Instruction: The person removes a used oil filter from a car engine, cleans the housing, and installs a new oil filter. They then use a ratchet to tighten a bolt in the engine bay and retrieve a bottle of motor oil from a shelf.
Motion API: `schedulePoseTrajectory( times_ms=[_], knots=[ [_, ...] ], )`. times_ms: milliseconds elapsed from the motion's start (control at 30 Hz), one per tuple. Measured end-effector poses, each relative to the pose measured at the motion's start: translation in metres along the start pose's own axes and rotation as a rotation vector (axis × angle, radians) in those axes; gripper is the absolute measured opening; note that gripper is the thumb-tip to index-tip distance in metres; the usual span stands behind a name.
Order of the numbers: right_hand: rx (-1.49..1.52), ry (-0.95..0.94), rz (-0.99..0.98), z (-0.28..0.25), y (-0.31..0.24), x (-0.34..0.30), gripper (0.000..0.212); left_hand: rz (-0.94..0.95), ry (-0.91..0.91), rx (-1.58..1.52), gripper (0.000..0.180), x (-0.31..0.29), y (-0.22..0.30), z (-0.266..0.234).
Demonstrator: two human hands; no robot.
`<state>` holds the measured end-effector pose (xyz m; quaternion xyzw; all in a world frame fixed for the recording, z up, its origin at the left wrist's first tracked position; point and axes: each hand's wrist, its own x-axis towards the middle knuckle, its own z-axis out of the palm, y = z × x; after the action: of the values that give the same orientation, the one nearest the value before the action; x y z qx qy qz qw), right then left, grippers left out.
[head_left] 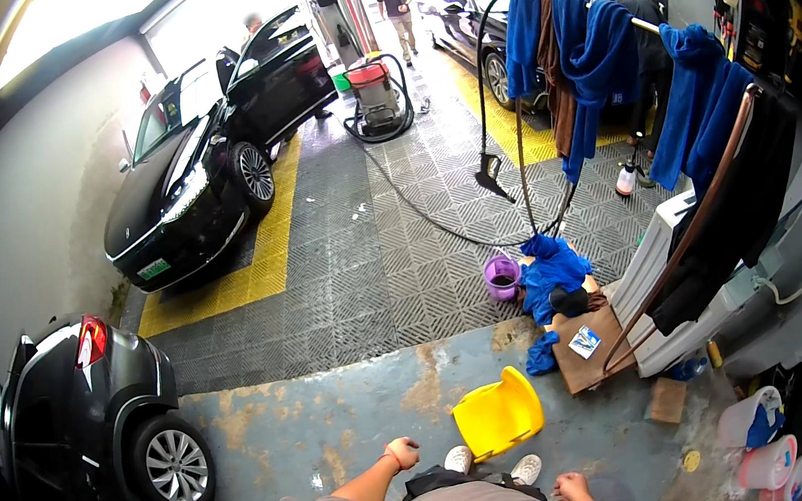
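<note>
My left hand (403, 452) is a closed fist held out in front of my chest, with nothing in it. My right hand (570, 486) hangs low at my side with curled fingers, and I see nothing in it. A yellow plastic stool (497, 415) lies tipped on the concrete floor just ahead of my shoes (492, 464), between the two hands. Neither hand touches it.
A dark car's rear (90, 409) stands at my left, and a black car (200, 165) with open doors is parked further back. A rail of blue and brown towels (596, 46), a purple bucket (501, 276), a wet vacuum (372, 94) with hose and a person (397, 11) are ahead.
</note>
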<state>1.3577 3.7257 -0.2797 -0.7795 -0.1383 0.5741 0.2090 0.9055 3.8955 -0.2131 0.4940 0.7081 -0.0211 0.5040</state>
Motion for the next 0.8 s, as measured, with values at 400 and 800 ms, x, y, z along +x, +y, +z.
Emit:
schedulePoseTrajectory(
  times_ms=[400, 800],
  knots=[
    [-0.040, 0.101, 0.093, 0.026, -0.014, -0.034, 0.020, -0.021, -0.005, -0.258, 0.026, 0.043, -0.042, -0.028],
    [0.040, 0.329, 0.086, 0.066, -0.025, -0.087, 0.017, -0.025, -0.194, -0.349, 0.035, 0.094, -0.119, -0.055]
  ],
)
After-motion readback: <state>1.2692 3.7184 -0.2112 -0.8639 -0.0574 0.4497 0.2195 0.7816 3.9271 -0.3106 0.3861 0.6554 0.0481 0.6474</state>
